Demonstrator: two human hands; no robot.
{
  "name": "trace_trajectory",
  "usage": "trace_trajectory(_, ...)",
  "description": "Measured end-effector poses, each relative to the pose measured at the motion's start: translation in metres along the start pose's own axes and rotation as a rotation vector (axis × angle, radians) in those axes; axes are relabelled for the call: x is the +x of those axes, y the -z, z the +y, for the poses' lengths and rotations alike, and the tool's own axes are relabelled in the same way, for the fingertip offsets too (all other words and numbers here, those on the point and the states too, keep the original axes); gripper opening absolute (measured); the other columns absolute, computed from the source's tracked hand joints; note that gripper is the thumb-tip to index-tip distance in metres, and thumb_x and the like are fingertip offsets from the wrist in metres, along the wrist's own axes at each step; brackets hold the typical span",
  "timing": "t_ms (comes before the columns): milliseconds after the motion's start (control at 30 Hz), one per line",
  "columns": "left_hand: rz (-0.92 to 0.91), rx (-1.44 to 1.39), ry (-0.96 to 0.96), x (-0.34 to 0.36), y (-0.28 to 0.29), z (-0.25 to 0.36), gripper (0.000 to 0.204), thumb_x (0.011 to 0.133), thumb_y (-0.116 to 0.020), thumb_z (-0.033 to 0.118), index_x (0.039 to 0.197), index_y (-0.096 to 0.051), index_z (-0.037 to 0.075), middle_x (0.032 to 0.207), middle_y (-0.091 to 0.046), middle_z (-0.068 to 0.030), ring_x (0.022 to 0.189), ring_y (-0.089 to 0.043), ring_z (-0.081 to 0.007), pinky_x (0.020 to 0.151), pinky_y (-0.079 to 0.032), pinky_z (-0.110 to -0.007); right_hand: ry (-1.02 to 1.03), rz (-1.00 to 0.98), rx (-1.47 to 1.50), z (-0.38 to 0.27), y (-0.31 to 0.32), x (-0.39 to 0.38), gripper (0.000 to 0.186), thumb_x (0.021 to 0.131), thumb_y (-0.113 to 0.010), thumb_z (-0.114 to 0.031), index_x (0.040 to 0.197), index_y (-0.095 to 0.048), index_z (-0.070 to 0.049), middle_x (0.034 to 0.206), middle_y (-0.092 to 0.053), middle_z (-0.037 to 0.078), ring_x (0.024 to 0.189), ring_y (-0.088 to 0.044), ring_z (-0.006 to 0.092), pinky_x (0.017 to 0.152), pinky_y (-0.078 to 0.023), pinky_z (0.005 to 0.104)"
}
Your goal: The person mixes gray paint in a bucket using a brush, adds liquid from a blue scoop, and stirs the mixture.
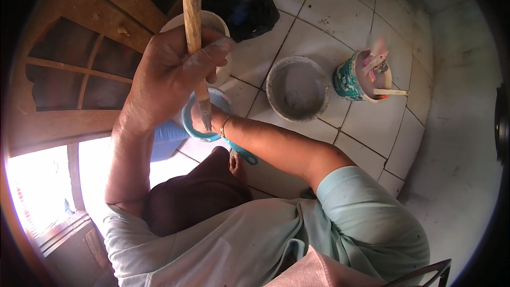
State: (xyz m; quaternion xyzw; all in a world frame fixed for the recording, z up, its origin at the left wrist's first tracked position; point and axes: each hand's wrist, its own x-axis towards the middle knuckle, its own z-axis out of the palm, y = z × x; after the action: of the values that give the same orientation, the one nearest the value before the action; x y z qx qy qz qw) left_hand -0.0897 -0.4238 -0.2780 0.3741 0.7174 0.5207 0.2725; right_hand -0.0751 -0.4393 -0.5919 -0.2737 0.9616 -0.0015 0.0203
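My left hand (169,74) is closed around the wooden handle of a slim paintbrush (194,29). Its red end points up, and its pale, tapered tip hangs down over a light-blue dipper (187,119). From the right, my right forearm (281,141) crosses to that dipper. My right hand (217,116) is at the dipper's opening, partly behind the brush tip. Its fingers are hidden, so whether it grips anything does not show. The dipper's handle sticks out below my right wrist. Behind my left hand stands a whitish bucket (215,20), largely covered.
On the tiled floor (326,8) sits a round tub of grey paste (298,88). Right of it, a green-and-white pail (348,79) holds cloudy liquid and tools. A black plastic bag (247,8) lies at the back. Wooden framing (58,93) borders the left, a pale wall (451,127) the right.
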Motion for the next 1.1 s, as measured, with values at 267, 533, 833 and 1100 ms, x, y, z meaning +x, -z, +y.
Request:
trace_trajectory(267, 0.01, -0.006, -0.013, -0.006, -0.008, 0.005, 0.022, 0.087, -0.061, 0.019, 0.093, -0.062, -0.001, 0.069, -0.058, -0.0041, 0.061, -0.054, -0.0079, 0.054, -0.044, -0.023, -0.589, -0.189, 1.627, 0.011, 0.047, -0.023, 0.017, 0.083, -0.055, -0.019, 0.08, -0.065, -0.005, 0.069, -0.063, 0.007, 0.057, -0.059, 0.0168, 0.048, -0.046, 0.0284)
trace_trajectory(533, 0.059, 0.012, -0.068, -0.007, -0.014, 0.014, 0.022, 0.086, -0.06, 0.019, 0.091, -0.062, -0.002, 0.069, -0.058, -0.0049, 0.06, -0.053, -0.0078, 0.054, -0.044, -0.023, -0.395, -0.179, 2.018, 0.086, 0.185, -0.189, 0.023, 0.085, -0.058, -0.016, 0.078, -0.063, 0.005, 0.072, -0.063, 0.013, 0.053, -0.06, 0.0162, 0.042, -0.046, 0.0249)
trace_trajectory(833, -0.055, 0.131, -0.046, -0.007, -0.049, 0.041, 0.027, 0.09, -0.053, 0.021, 0.096, -0.062, -0.004, 0.071, -0.061, -0.0074, 0.063, -0.054, -0.0093, 0.058, -0.043, -0.024, -0.688, -0.126, 0.846, 0.085, 0.188, -0.303, 0.017, 0.08, -0.053, -0.004, 0.089, -0.065, 0.005, 0.085, -0.066, 0.019, 0.082, -0.064, 0.0285, 0.075, -0.05, 0.0351)
trace_trajectory(1100, -0.052, 0.125, -0.069, -0.014, -0.09, 0.055, 0.027, 0.088, -0.057, 0.023, 0.091, -0.063, -0.003, 0.069, -0.059, -0.0056, 0.062, -0.056, -0.0098, 0.055, -0.045, -0.025, -0.703, 0.042, 0.664, 0.067, 0.218, -0.35, 0.012, 0.079, -0.055, -0.003, 0.081, -0.064, 0.005, 0.078, -0.064, 0.02, 0.075, -0.061, 0.0339, 0.068, -0.049, 0.0376)
